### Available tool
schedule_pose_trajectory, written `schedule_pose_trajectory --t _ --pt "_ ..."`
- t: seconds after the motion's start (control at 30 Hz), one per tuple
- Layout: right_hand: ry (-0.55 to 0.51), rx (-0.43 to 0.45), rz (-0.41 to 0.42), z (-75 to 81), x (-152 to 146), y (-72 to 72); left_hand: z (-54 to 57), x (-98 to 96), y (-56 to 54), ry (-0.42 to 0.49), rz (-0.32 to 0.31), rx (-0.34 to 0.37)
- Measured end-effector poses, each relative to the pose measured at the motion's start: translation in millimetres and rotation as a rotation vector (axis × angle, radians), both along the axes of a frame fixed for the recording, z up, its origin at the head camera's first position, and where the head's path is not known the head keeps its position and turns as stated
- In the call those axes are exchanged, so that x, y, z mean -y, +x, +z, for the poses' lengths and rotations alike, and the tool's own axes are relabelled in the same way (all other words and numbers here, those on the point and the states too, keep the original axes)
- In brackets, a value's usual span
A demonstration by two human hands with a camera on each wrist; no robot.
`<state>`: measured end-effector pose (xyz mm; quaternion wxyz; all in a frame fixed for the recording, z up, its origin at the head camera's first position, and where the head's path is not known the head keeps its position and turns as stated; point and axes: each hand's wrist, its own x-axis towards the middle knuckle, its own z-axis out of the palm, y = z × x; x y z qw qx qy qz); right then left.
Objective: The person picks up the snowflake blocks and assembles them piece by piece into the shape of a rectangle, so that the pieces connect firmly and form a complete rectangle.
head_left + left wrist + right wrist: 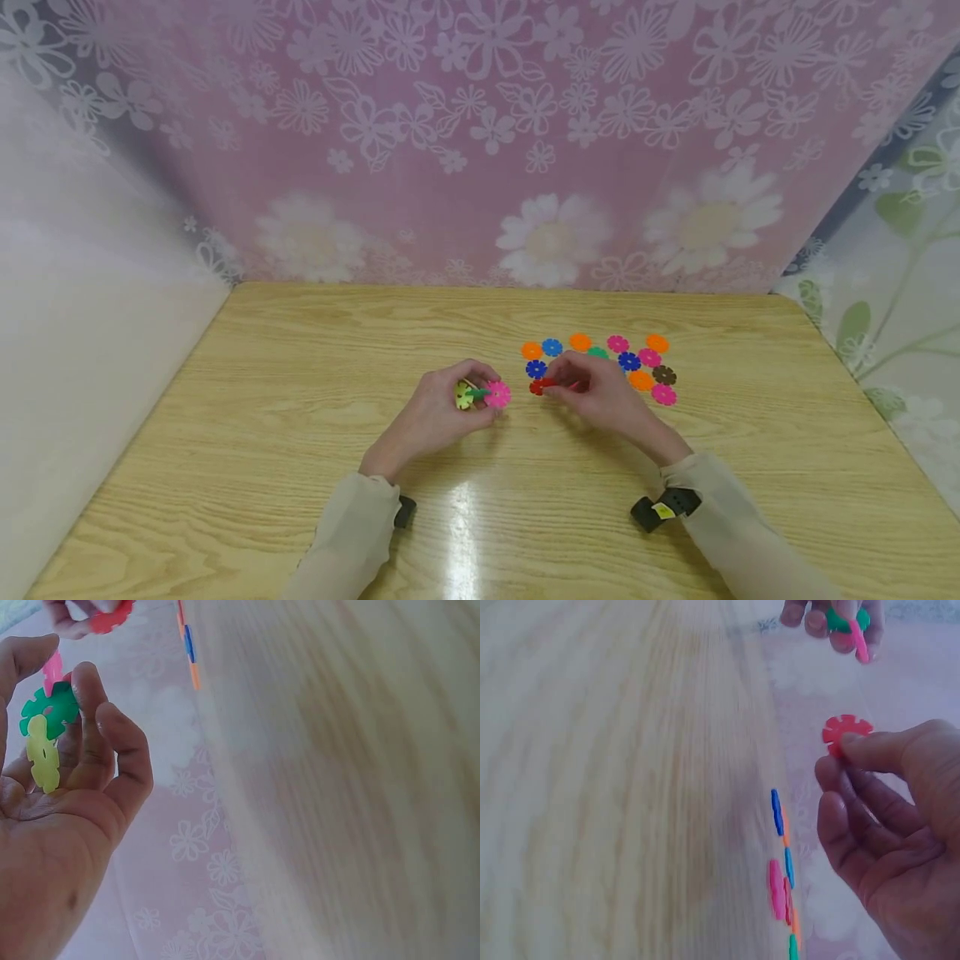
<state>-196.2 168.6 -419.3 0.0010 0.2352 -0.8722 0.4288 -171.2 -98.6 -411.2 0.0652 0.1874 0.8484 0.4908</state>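
Three notched plastic discs are joined in a short chain: a yellow one, a green one and a pink one. My left hand grips this chain above the table, thumb and fingertips around the pink end. Between thumb and forefinger, my right hand pinches a red notched disc by its edge. The two hands face each other, with a small gap between the pink disc and the red one. In the head view the red disc appears nearly edge-on.
Loose flower-shaped discs lie flat beyond and beside the right hand, among them a dark blue disc, an orange disc and a brown disc. The wooden table meets a flowered pink cloth at its far edge.
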Motion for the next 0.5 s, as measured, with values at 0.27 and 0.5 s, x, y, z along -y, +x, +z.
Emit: schedule_pose_trajectory --t 0.27,0.5 --pt "-0.139 -0.007 0.020 2.2 8 10.4 -0.4 -0.3 -1.7 -0.001 -0.009 -0.012" --pt "-0.197 -0.043 0.034 2.4 13 15.9 -0.4 -0.6 -1.2 0.002 -0.017 -0.014"
